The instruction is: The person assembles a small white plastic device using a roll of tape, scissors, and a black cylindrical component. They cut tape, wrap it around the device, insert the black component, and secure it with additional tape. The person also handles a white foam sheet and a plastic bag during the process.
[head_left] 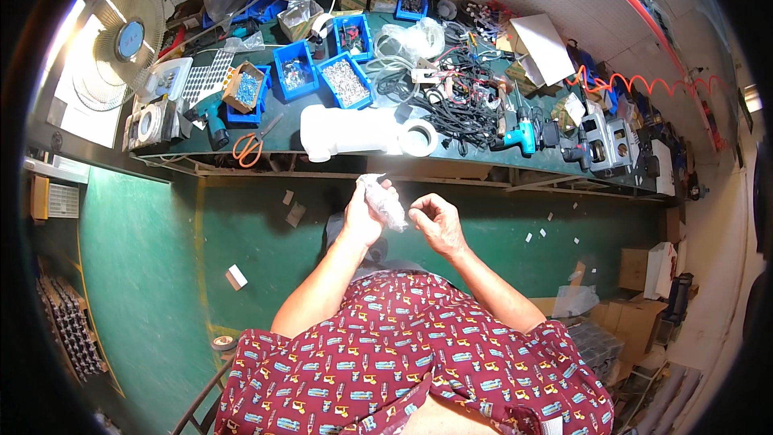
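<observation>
My left hand is closed around a crumpled clear plastic bag, held up in front of my body below the bench edge. What the bag contains, if anything, I cannot make out. Just to the right of it, my right hand has its fingers curled in toward the thumb, as in a pinch. Anything between those fingertips is too small to see. Beyond both hands, a white tubular housing with a round ring end lies along the front of the bench.
On the green bench are orange-handled scissors, a teal power drill, another drill, a blue bin of small parts and tangled black cables. A fan stands at left. Cardboard boxes sit at right.
</observation>
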The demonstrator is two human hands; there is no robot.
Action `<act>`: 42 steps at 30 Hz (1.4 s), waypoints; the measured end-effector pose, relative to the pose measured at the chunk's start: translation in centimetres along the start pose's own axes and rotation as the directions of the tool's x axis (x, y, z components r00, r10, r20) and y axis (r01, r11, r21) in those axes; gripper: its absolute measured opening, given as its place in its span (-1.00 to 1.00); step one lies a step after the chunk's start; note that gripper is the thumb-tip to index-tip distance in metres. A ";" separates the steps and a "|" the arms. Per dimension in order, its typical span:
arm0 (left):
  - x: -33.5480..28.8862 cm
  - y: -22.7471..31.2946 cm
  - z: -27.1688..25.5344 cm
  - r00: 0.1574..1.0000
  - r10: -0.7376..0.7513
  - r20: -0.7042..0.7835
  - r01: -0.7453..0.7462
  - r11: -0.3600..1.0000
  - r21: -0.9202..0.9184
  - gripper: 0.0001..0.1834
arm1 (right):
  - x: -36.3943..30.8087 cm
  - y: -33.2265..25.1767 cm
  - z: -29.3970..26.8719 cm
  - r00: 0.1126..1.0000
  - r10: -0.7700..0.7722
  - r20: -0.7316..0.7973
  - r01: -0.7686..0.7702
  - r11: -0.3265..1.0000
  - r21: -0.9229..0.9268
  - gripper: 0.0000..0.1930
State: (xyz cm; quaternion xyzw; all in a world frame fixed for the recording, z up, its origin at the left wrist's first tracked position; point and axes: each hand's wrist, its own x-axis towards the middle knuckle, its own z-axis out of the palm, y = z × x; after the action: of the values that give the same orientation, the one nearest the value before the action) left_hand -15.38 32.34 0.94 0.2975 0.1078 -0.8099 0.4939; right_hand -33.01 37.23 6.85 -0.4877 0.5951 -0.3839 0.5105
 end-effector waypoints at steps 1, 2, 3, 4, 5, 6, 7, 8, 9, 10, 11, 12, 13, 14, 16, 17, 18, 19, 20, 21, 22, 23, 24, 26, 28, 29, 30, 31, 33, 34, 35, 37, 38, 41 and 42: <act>0.0 0.2 0.4 1.000 -0.004 0.002 0.004 1.000 -0.026 -0.65 | 0.0 -0.2 0.1 0.998 -0.056 0.013 0.056 0.998 -0.025 -0.81; 0.0 0.3 0.6 1.000 -0.009 -0.002 0.009 0.999 -0.052 -0.65 | -0.2 -1.1 0.7 0.994 -0.106 0.027 0.108 0.993 -0.047 -0.80; 0.1 0.4 0.5 1.000 -0.010 -0.004 0.010 0.997 -0.078 -0.66 | -0.2 -2.1 1.4 0.986 -0.159 0.045 0.162 0.984 -0.068 -0.79; 0.3 0.5 -0.4 0.998 0.007 0.070 -0.004 0.999 -0.054 -0.61 | -0.2 -3.1 2.2 0.963 -0.267 0.035 0.269 0.958 -0.098 -0.80; 0.2 0.4 0.0 0.999 -0.015 0.052 0.018 0.998 -0.062 -0.63 | -0.3 -2.8 2.0 0.976 -0.211 0.050 0.216 0.970 -0.116 -0.81; 0.1 0.4 0.4 0.999 -0.036 0.034 0.038 0.997 -0.072 -0.66 | -0.3 -2.2 1.7 0.986 -0.154 0.065 0.162 0.978 -0.134 -0.81; -0.1 0.4 0.7 0.998 -0.057 0.016 0.058 0.995 -0.081 -0.67 | -0.4 -1.8 1.5 0.992 -0.097 0.079 0.108 0.983 -0.152 -0.82; 0.1 0.6 0.4 0.999 -0.044 0.005 0.044 0.998 -0.034 -0.67 | -0.5 -2.3 1.5 0.996 0.002 0.086 0.001 0.999 -0.040 -0.82; 0.2 0.9 0.0 1.000 -0.030 -0.005 0.030 0.999 0.013 -0.67 | -0.4 -2.7 1.4 0.994 0.007 0.113 -0.004 1.000 -0.026 -0.81; 0.3 1.1 -0.3 1.000 -0.015 -0.014 0.016 0.998 0.059 -0.66 | -0.2 -2.9 1.3 0.990 0.010 0.140 -0.009 1.000 -0.012 -0.80; -0.1 1.2 0.1 0.999 0.000 -0.048 0.004 0.995 0.095 -0.66 | -0.1 -2.9 1.2 0.987 0.015 0.160 -0.015 1.000 0.003 -0.79; -0.7 1.0 1.3 0.997 0.014 -0.076 -0.004 0.991 0.130 -0.65 | 0.1 -1.7 1.1 0.998 0.002 0.068 -0.002 1.000 -0.005 -0.76; -1.2 0.8 2.1 0.994 0.028 -0.103 -0.010 0.986 0.165 -0.64 | 0.5 -0.6 1.1 0.974 -0.212 -0.080 0.200 0.970 -0.137 -0.75; -1.4 0.8 2.2 0.996 0.062 -0.067 -0.050 0.984 0.173 -0.64 | 0.7 -0.5 1.5 0.972 -0.192 -0.134 0.174 0.975 -0.139 -0.78; -1.9 0.7 2.2 0.992 0.128 0.007 -0.127 0.975 0.183 -0.64 | 0.7 -0.2 1.9 0.981 -0.034 -0.193 0.029 0.999 -0.027 -0.81; -1.9 0.7 2.2 0.979 0.199 0.040 -0.203 0.959 0.200 -0.63 | 0.3 -1.5 2.1 0.978 0.104 -0.180 -0.090 0.992 0.087 -0.82; -1.9 0.6 2.2 0.961 0.267 0.076 -0.277 0.937 0.213 -0.63 | 0.1 -2.2 2.3 0.959 0.239 -0.151 -0.208 0.958 0.197 -0.83; -1.9 0.5 2.3 0.936 0.333 0.112 -0.350 0.910 0.224 -0.62 | 0.1 -2.0 2.5 0.961 0.248 -0.125 -0.217 0.951 0.222 -0.83; -2.4 0.7 2.9 0.919 0.337 0.203 -0.382 0.887 0.258 -0.60 | 0.0 -2.0 2.7 0.961 0.257 -0.104 -0.225 0.942 0.249 -0.83; -2.3 0.7 3.0 0.919 0.335 0.207 -0.384 0.880 0.279 -0.60 | -0.1 -2.1 2.7 0.961 0.265 -0.084 -0.233 0.932 0.276 -0.83; -2.3 0.6 3.0 0.919 0.333 0.211 -0.385 0.873 0.300 -0.59 | -0.2 -2.3 2.5 0.952 0.302 -0.050 -0.276 0.917 0.287 -0.79; -2.3 0.6 2.9 0.918 0.335 0.215 -0.390 0.863 0.322 -0.58 | -0.2 -2.2 2.5 0.953 0.302 -0.013 -0.286 0.916 0.282 -0.80; -2.2 0.6 2.9 0.911 0.337 0.240 -0.404 0.850 0.339 -0.59 | -0.3 -2.0 2.5 0.953 0.301 0.024 -0.296 0.914 0.276 -0.80; -2.5 0.2 3.3 0.909 0.340 0.240 -0.407 0.848 0.340 -0.59 | -0.1 -1.9 2.2 0.940 0.322 0.110 -0.340 0.893 0.293 -0.81; -3.0 0.2 4.4 0.917 0.333 0.221 -0.389 0.871 0.301 -0.64 | 0.1 -2.2 2.1 0.936 0.341 0.085 -0.349 0.874 0.338 -0.81; -2.9 0.4 4.4 0.914 0.358 0.192 -0.402 0.861 0.310 -0.66 | 0.3 -2.3 2.2 0.933 0.350 0.088 -0.358 0.867 0.346 -0.81; -2.7 0.9 4.3 0.908 0.387 0.161 -0.419 0.851 0.317 -0.67 | 0.5 -2.4 2.4 0.931 0.354 0.089 -0.361 0.857 0.368 -0.81; -2.5 1.5 4.1 0.898 0.422 0.129 -0.440 0.839 0.321 -0.68 | 0.6 -2.4 2.4 0.929 0.357 0.096 -0.365 0.847 0.386 -0.82; -2.5 2.1 3.1 0.890 0.441 0.113 -0.455 0.868 0.200 -0.78 | 1.1 -1.2 3.4 0.923 0.346 0.171 -0.385 0.811 0.441 -0.82; -2.1 2.2 3.4 0.861 0.506 0.043 -0.505 0.842 0.193 -0.84 | 1.3 -1.8 3.8 0.905 0.392 0.164 -0.418 0.759 0.500 -0.79; -0.5 2.3 2.1 0.871 0.488 0.050 -0.485 0.843 0.233 -0.86 | 1.7 -1.4 3.7 0.893 0.412 0.182 -0.445 0.742 0.502 -0.76; -1.6 1.6 3.8 0.766 0.605 0.216 -0.620 0.608 0.496 -0.83 | 1.5 -0.8 2.6 0.897 0.384 0.217 -0.434 0.679 0.593 -0.75; -2.7 2.4 4.9 0.691 0.657 0.303 -0.696 0.490 0.525 -0.79 | 2.0 0.5 2.0 0.910 0.353 0.218 -0.409 0.674 0.615 -0.74; -7.1 4.2 7.1 0.558 0.714 0.423 -0.807 0.349 0.476 -0.70 | 3.7 1.3 1.6 0.892 0.328 0.310 -0.451 0.659 0.602 -0.67; -7.3 4.4 6.9 0.531 0.729 0.432 -0.826 0.333 0.454 -0.69 | 4.1 0.8 2.3 0.892 0.292 0.346 -0.448 0.677 0.584 -0.66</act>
State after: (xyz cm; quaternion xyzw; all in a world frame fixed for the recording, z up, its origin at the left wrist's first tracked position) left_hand -11.70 32.28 11.24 0.3923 -0.3537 -0.4796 0.7007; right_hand -30.87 33.54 4.67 -0.1886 0.4495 -0.3960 0.7782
